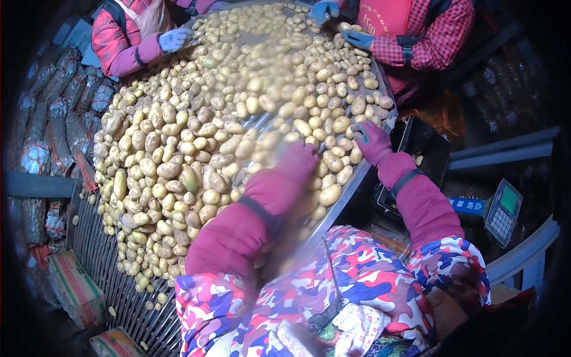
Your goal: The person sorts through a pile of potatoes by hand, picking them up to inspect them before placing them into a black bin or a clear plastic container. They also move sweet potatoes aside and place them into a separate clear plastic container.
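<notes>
A large heap of potatoes (169,169) covers the sorting table before me. My left hand (298,156), in a purple glove or sleeve end, is blurred and reaches into the potatoes near the middle; its fingers are hard to make out. My right hand (371,139), gloved, touches the potatoes by the table's right edge, its fingers bent; whether it holds one I cannot tell. Between and beyond my hands lie more potatoes, some of them blurred. A strip of the table's metal surface shows just past my left hand.
Two co-workers stand across the table, one with a gloved hand (175,40), one with gloved hands (358,39). A metal bar grate (93,232) slopes at left, beside filled sacks (58,138) and cartons (76,288). At right are a black crate (424,147) and a scale display (503,212).
</notes>
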Demonstrator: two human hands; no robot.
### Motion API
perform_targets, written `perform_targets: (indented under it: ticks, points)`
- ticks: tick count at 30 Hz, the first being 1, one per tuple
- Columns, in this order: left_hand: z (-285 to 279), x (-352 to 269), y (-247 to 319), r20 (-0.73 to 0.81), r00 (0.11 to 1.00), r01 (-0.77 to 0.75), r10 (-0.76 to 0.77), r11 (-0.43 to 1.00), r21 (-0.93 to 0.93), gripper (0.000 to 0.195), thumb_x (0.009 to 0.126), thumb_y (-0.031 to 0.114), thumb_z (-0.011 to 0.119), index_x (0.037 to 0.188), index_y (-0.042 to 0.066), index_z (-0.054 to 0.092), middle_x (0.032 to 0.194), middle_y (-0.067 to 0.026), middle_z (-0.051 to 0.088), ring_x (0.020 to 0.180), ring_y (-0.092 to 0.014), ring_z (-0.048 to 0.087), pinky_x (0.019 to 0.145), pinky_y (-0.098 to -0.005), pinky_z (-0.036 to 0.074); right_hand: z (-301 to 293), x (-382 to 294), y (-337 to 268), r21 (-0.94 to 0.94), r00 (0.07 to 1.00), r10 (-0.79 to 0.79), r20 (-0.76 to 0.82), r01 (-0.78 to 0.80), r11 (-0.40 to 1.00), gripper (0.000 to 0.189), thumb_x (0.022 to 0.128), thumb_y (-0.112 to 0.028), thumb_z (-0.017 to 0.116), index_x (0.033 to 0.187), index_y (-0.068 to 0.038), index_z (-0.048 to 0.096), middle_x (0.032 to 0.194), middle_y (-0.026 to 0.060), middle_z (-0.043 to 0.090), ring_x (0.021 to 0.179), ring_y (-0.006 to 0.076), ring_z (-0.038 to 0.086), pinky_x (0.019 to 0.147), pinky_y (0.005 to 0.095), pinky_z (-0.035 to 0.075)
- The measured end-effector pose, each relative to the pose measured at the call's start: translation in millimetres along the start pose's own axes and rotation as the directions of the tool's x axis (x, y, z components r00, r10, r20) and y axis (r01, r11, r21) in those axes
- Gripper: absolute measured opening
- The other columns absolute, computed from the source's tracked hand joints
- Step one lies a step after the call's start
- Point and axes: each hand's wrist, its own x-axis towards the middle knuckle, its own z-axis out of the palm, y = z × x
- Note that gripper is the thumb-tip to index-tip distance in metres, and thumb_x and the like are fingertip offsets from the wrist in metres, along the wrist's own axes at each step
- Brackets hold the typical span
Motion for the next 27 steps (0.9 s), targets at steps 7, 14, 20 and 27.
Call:
perform_targets:
  ticks: [7,14,20,27]
  points:
    - [7,-15,-4,-0.190,0.982,-0.003,0.008,1.000,0.028,0.027,0.101,0.029,0.056,0.114,0.012,0.071,0.112,-0.0067,0.064,0.110,-0.030,0.059,0.087,-0.0505,0.047,3,-2,6,0.022,0.997,0.056,0.054,-0.057,0.998,0.026,0.090,-0.021,0.073,0.116,-0.018,0.071,0.114,0.0105,0.068,0.101,0.0371,0.069,0.085,0.0472,0.057]
    - [-21,-6,3,0.081,0.994,0.068,-0.074,0.995,0.076,0.040,0.081,0.020,0.071,0.121,0.012,0.071,0.112,-0.0065,0.069,0.112,-0.029,0.063,0.091,-0.0447,0.055,3,-4,7,0.007,1.000,-0.001,0.017,0.001,1.000,0.025,0.091,-0.023,0.072,0.116,-0.019,0.071,0.114,0.0101,0.068,0.099,0.0377,0.069,0.084,0.0482,0.057]
    - [-80,-21,12,0.063,0.996,0.065,-0.063,0.997,-0.032,0.049,0.076,0.022,0.080,0.123,0.008,0.071,0.114,-0.0084,0.070,0.109,-0.030,0.067,0.092,-0.0439,0.057,-2,-3,9,0.050,0.989,0.031,0.144,-0.039,0.998,0.028,0.093,-0.026,0.071,0.120,-0.019,0.069,0.117,0.0105,0.067,0.103,0.0371,0.068,0.086,0.0489,0.057]
    - [-92,-55,18,-0.032,0.595,-0.055,-0.803,-0.001,-0.998,0.048,0.092,0.023,0.078,0.134,0.005,0.063,0.110,-0.0033,0.066,0.098,-0.019,0.066,0.085,-0.0344,0.057,-3,-1,7,0.048,0.989,0.029,0.146,-0.036,0.998,0.028,0.093,-0.025,0.071,0.120,-0.018,0.069,0.117,0.0104,0.067,0.103,0.0368,0.068,0.087,0.0484,0.056]
